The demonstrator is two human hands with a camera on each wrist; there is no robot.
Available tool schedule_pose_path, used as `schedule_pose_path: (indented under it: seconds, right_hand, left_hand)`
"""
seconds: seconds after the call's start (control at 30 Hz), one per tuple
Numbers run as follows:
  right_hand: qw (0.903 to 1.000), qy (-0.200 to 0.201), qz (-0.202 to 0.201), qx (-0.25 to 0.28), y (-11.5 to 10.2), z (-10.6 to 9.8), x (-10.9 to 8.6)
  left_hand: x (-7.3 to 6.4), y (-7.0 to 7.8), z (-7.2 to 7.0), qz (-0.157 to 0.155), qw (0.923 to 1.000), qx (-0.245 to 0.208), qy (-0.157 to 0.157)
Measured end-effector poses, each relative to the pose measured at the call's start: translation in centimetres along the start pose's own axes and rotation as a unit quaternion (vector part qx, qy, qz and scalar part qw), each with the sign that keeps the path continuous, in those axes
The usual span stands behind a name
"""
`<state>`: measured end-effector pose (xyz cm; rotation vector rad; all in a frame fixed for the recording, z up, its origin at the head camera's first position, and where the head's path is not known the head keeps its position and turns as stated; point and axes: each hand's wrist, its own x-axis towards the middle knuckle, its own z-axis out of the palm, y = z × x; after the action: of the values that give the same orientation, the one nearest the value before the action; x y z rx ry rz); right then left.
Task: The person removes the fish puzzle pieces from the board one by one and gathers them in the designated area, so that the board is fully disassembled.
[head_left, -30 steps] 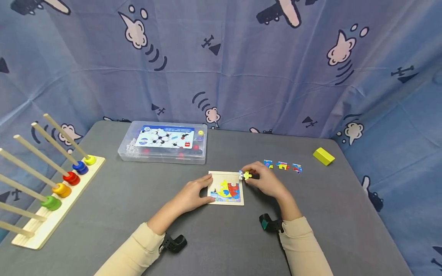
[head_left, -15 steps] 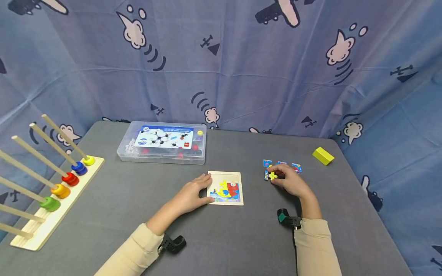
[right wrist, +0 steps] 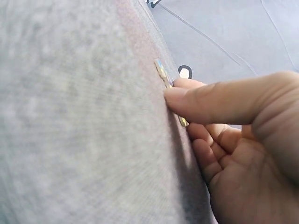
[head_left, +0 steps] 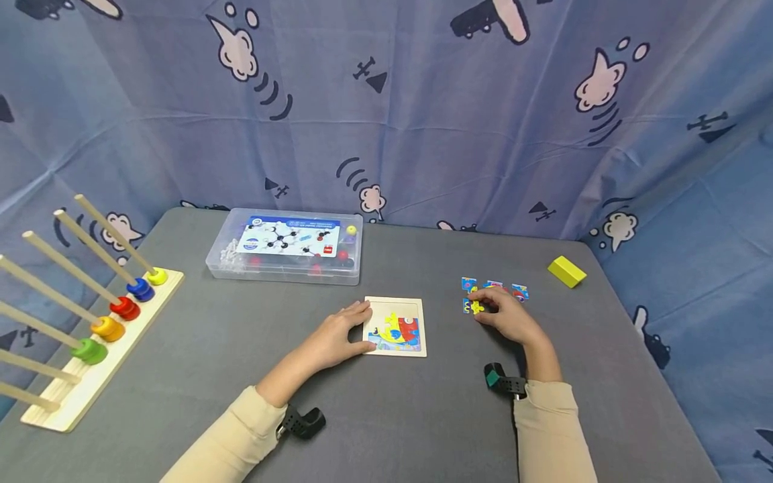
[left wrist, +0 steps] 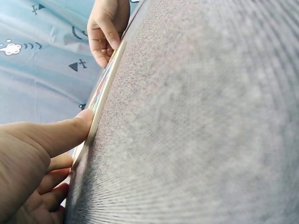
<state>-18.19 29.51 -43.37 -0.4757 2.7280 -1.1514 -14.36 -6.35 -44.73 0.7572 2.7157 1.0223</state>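
1. Yellow and blue, the held puzzle piece (head_left: 475,307) sits at the fingertips of the right hand (head_left: 508,318), on that hand's left side and well apart from the wooden tray (head_left: 407,306).
2. The right thumb and a finger pinch the piece with only its thickness between them; in the right wrist view it shows edge-on, close to the grey table (head_left: 386,416). Whether it touches the cloth there, I cannot tell.
3. Just beyond the right hand lie three loose pieces: the left one (head_left: 468,284), the middle one (head_left: 494,284), partly behind the fingers, and the right one (head_left: 521,292).
4. The left hand (head_left: 335,339) rests on the tray's left edge, thumb and fingers spread apart, the thumb at the near corner and a fingertip at the far one.
5. A second ago the right hand held the piece at the tray's upper right corner; now both are over by the loose pieces. Half a second ago they were already there. The tray and left hand have stayed put.
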Motion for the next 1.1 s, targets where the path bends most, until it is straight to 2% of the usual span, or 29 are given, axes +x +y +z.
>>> schedule_pose_path:
  seconds: [0.2, 0.4, 0.7, 0.93, 1.1]
  right_hand:
    - [0.999, 0.004, 0.03, 0.033, 0.1, -0.2, -0.1]
    - [0.998, 0.014, 0.032, 0.053, -0.8, -0.1, 0.2]
    - [0.9973, -0.025, 0.0, 0.069, -3.3, 1.2, 0.9]
    - [0.9968, -0.048, -0.044, 0.047, -5.8, 3.3, 1.7]
    - [0.9955, -0.06, -0.055, 0.049, -7.5, 5.2, 2.1]
  left_hand:
    - [0.1, -0.1, 0.0, 0.005, 1.0, 0.001, 0.001]
    - [0.1, -0.2, 0.0, 0.0, 1.0, -0.002, -0.001]
    - [0.0, -0.2, -0.1, -0.004, 1.0, -0.003, 0.002]
    - [0.2, -0.2, -0.1, 0.001, 1.0, 0.0, 0.002]
    - [0.3, 0.0, -0.2, -0.002, 1.0, -0.001, -0.002]
